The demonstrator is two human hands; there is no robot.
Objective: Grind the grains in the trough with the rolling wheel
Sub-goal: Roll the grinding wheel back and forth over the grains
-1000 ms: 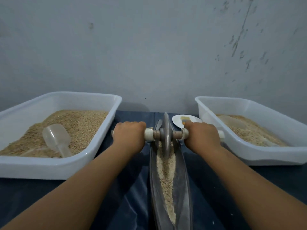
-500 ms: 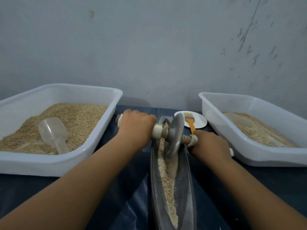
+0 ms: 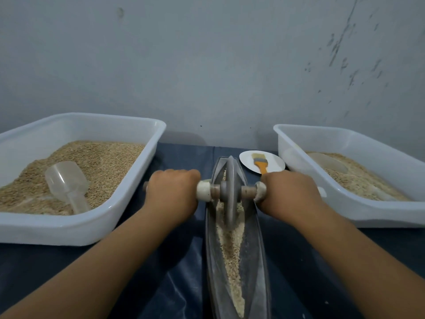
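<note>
Dark blue sheeting (image 3: 179,293), glossy and creased, covers the table and runs back to a pale grey wall (image 3: 207,65) that is matt, with dark scuffs and streaks on its right part.

On the sheeting lies the trough (image 3: 212,249), a long narrow boat-shaped vessel of dull grey metal, pointed at its far end and dusted with meal along its walls. Grains (image 3: 232,254), pale tan and coarse, lie in a thin band down its groove. The wheel (image 3: 230,192), a thin grey metal disc, stands upright on edge in the far half of the trough, among the grains. A wooden axle passes through it, with whitish rounded handle ends on each side.

The left hand (image 3: 172,192) is curled tight round the left handle, knuckles up. The right hand (image 3: 287,192) grips the right handle the same way.

White plastic tubs with rounded rims flank the trough: the left tub (image 3: 138,187) holds heaped grain and a clear plastic scoop (image 3: 66,180); the right tub (image 3: 345,203) holds grain and another scoop, dimly seen. Between the trough and the right tub sits a white round plate (image 3: 276,164) bearing a brush (image 3: 261,163) with an orange handle.
</note>
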